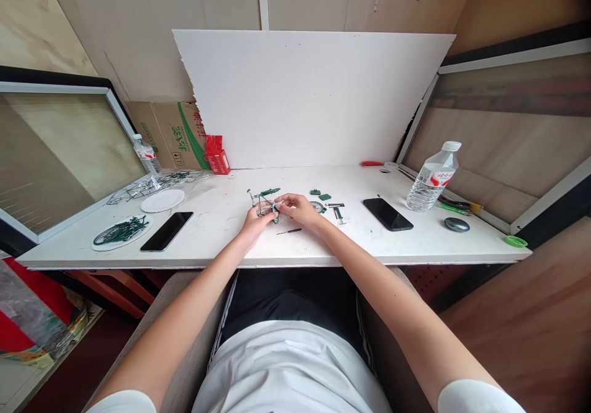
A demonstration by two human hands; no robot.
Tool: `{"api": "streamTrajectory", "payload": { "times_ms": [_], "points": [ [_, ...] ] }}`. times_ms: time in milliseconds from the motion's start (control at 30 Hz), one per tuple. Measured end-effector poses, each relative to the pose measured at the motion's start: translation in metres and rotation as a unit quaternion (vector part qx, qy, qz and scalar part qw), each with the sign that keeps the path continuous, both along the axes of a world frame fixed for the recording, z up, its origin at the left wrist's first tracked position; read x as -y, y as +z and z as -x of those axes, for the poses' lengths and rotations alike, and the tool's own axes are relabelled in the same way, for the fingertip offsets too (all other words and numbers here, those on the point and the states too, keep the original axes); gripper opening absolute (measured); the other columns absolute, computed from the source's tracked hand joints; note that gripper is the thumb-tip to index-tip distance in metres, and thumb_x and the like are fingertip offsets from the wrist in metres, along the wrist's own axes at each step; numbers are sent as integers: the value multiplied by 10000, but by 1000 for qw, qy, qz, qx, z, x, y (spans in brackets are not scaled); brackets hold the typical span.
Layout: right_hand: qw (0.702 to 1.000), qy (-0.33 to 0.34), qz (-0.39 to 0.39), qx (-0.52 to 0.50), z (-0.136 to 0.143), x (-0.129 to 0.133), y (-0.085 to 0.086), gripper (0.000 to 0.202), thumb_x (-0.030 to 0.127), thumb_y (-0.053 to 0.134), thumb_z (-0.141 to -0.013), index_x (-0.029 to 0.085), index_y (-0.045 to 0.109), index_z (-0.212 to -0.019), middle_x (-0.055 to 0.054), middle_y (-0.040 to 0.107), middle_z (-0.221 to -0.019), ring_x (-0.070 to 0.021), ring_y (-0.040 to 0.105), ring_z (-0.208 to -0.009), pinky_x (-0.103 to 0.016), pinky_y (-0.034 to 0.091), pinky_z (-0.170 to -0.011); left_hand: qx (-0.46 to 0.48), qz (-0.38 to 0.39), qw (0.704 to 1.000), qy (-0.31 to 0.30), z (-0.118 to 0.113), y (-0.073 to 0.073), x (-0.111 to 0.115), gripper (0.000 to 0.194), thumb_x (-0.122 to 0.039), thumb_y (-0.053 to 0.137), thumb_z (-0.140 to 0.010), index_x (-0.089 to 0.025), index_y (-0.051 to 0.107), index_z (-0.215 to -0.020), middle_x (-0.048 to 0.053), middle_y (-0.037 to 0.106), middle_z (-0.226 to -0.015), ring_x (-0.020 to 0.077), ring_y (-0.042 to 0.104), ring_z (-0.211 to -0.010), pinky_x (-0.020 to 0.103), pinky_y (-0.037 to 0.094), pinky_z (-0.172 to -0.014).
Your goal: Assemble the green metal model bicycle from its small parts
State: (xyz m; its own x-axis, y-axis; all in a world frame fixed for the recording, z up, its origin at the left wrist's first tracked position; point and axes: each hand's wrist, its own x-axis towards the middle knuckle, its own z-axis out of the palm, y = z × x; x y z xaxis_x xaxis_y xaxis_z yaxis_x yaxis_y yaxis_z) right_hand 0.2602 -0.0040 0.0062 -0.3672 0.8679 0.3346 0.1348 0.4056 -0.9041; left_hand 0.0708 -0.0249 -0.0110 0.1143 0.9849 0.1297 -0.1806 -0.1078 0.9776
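Near the middle of the white table (240, 250), my left hand (255, 221) is closed round a small dark green model bicycle (269, 192). My right hand (298, 208) pinches at the same model from the right, its fingertips touching the lower part; any small piece between them is hidden. Just right of my right hand lie a spoked wheel (317, 207) and a small green and grey part (339, 215). Two green blocks (324, 197) sit behind them. A thin dark tool (289, 231) lies in front of my hands.
Left are a plate of green pieces (120, 232), a white plate (162, 200), a phone (167, 231), wire-like frames (178, 179) and a red box (218, 155). Right are another phone (388, 213), a water bottle (433, 178), a grey oval object (457, 224) and a green lid (516, 241).
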Motion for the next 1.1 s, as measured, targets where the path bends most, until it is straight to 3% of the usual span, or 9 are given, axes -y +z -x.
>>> {"api": "streamTrajectory", "payload": {
  "times_ms": [100,267,533,833,1100],
  "points": [
    [1000,5,-18,1,2,-1,0,410,479,691,-944,197,752,-1235,-50,771,-931,-163,672,-793,-292,534,-740,-9,1,1000,1,0,0,0,523,-266,852,-729,-169,632,-1194,48,733,-888,196,696,-834,359,500,-828],
    [999,-12,-45,-5,2,-6,-4,308,462,670,-950,198,791,-1054,-67,785,-1052,-178,685,-893,-310,534,-823,-12,-2,1000,-10,1,-1,-1,488,-275,849,-735,-185,639,-1167,60,741,-961,199,712,-872,348,503,-829],
    [999,-24,-45,-1,3,-7,-5,275,432,676,-952,208,796,-1057,-71,788,-1125,-204,706,-1013,-339,536,-930,-18,-12,1000,-2,0,0,1,424,-247,813,-765,-175,648,-1149,57,738,-973,193,702,-848,359,512,-819],
    [999,-27,-17,6,3,-8,-6,308,444,686,-941,201,784,-1103,-76,787,-1136,-197,709,-989,-334,542,-912,-23,-15,1000,1,0,2,3,444,-255,838,-736,-179,649,-1130,53,734,-920,194,697,-835,352,512,-805],
    [998,-47,-31,12,4,-7,-6,238,390,693,-922,194,783,-1022,-77,795,-1077,-207,720,-993,-339,536,-912,-22,-10,1000,0,0,2,2,447,-358,861,-767,-181,649,-1118,60,748,-913,189,707,-813,348,510,-802]
  ]
}}
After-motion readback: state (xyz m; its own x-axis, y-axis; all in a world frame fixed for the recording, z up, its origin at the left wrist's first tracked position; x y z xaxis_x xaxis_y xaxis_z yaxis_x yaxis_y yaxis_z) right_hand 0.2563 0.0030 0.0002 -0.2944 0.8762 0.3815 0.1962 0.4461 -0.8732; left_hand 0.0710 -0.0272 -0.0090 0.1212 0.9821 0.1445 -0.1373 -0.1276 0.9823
